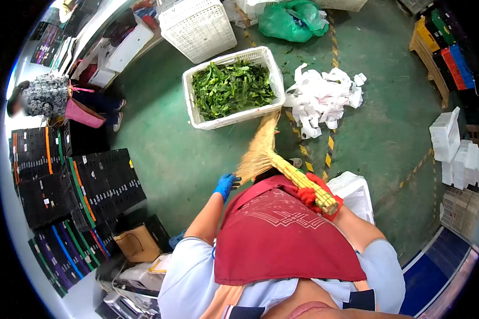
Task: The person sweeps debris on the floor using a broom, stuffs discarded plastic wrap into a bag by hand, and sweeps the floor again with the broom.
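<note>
My right hand (310, 196), in a red glove, is closed around the thick yellow handle of a straw broom (291, 173). The broom lies across in front of my red apron, its straw head fanned out toward the floor. Beside the left edge of the straw, my left hand (226, 186) wears a blue glove with dark fingertips; its fingers look stretched out, and whether they touch the straw is unclear. Beyond the broom stands a white crate (197, 124) of leafy greens (231, 87). A heap of crumpled white paper strips (324, 98) lies right of it.
Behind the crate are a tall white basket (197, 29) and a green plastic bag (292, 21). Black crates (109, 183) are stacked at left, near another person (48, 98). White boxes (446, 135) stand at right; a white bin (354, 192) is near my right arm.
</note>
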The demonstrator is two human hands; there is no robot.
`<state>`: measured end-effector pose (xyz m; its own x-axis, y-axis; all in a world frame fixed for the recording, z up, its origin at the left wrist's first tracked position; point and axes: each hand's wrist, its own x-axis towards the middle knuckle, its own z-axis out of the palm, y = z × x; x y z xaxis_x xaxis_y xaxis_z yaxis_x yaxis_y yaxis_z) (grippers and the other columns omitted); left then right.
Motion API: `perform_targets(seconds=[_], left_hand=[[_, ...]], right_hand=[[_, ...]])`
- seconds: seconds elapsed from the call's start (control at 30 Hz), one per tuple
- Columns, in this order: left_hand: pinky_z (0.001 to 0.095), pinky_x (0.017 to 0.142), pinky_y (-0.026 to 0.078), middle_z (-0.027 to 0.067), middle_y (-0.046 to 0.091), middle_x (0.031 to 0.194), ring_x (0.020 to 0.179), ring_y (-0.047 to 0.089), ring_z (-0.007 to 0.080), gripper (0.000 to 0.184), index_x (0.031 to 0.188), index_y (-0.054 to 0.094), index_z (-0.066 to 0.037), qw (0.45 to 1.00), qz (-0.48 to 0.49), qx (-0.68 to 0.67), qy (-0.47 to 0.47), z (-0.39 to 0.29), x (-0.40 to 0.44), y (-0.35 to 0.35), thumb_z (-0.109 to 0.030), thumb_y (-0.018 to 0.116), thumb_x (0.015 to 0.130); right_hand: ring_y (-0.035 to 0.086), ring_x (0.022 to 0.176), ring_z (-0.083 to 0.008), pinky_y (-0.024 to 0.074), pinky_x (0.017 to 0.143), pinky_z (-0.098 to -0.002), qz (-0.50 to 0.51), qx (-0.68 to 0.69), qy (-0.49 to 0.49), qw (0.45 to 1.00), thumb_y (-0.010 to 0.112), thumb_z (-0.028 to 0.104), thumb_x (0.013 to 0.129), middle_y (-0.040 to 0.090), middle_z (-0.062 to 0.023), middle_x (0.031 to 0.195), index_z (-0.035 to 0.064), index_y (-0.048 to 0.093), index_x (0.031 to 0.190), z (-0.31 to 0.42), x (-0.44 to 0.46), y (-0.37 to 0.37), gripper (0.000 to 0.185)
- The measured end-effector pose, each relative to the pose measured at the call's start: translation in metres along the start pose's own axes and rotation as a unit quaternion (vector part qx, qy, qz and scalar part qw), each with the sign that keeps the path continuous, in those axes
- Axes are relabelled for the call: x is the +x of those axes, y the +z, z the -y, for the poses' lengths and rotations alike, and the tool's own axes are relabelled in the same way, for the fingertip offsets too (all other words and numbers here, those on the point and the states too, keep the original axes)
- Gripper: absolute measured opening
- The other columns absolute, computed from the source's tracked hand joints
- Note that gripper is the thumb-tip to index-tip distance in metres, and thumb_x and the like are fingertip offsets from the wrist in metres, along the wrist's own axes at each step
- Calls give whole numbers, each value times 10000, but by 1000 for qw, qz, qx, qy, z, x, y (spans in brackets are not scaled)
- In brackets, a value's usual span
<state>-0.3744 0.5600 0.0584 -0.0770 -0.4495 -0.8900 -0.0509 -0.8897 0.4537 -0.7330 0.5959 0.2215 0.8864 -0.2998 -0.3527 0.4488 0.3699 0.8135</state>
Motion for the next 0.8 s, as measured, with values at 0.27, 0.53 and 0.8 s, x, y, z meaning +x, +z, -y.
perform_targets(seconds=[0.27,0.53,0.8], left_hand=[[313,631,459,96,636,946,737,598,198,241,1071,480,-100,996,-80,-17,-39,41,-18,-50,-224,459,866],[327,567,453,100,638,853,659,591,206,190,926,546,-85,999,-48,-10,-2,43,-7,-59,-248,478,856],[386,585,458,138,618,963,727,605,277,272,1041,465,-78,996,70,44,-24,8,75,-55,-286,452,866]], right_hand=[[419,529,-123,430,509,-247,-58,-122,107,985,539,391,834,422,-21,648,-92,340,1166,47,114,-5,619],[546,623,-159,475,494,-267,64,-145,-83,984,590,330,819,509,-64,735,-116,330,1138,62,99,-12,606],[571,603,-189,506,484,-283,35,-183,-320,929,548,349,838,563,-127,774,-48,479,1050,135,-15,-21,455]])
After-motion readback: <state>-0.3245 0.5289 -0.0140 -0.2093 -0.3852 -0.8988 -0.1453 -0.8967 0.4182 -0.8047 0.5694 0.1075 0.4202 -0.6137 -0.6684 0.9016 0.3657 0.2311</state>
